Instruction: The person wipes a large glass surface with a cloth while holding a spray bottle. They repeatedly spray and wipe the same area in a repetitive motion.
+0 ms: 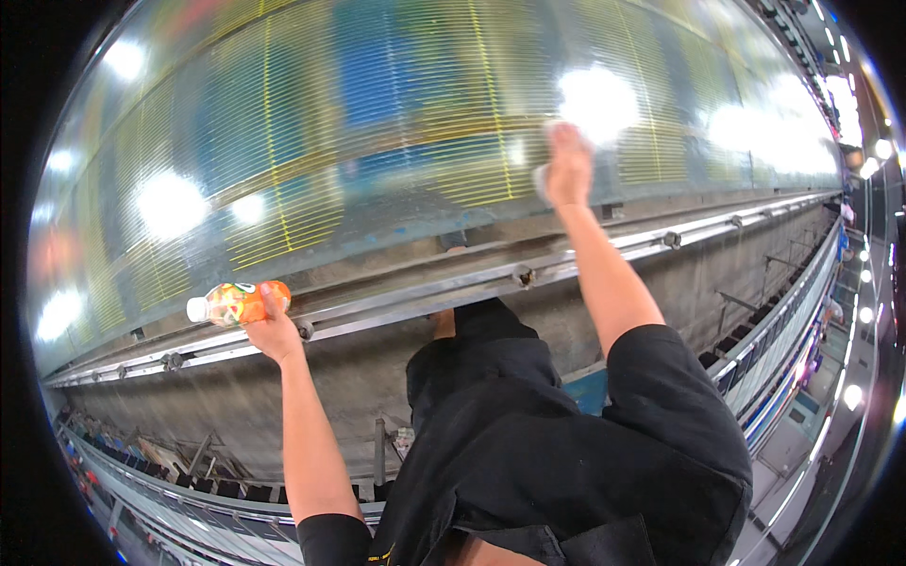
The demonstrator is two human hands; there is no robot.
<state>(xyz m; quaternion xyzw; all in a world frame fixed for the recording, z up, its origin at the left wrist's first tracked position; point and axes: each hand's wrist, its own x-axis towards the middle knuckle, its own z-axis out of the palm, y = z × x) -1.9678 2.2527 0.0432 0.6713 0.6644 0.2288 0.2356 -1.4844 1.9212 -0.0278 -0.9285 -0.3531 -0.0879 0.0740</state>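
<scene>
My left hand (274,330) is wrapped round a small plastic bottle (226,306) with orange contents, a coloured label and a white cap. The bottle lies nearly level over the near edge of a long glossy table (377,222), its cap pointing left. Further right and farther out, my right hand (570,172) is over the table's shiny top, smeared by motion. A white, cloth-like wad (542,181) shows at its left side, under the palm. Whether the right hand presses on the surface I cannot tell.
Rows of thin yellow lines (283,203) cover the tabletop, which mirrors bright lamps. A metal rail (396,307) with round fittings (524,275) runs along the near edge. Beneath my body is a grey walkway (236,391). Another long railed table (226,519) stands behind me.
</scene>
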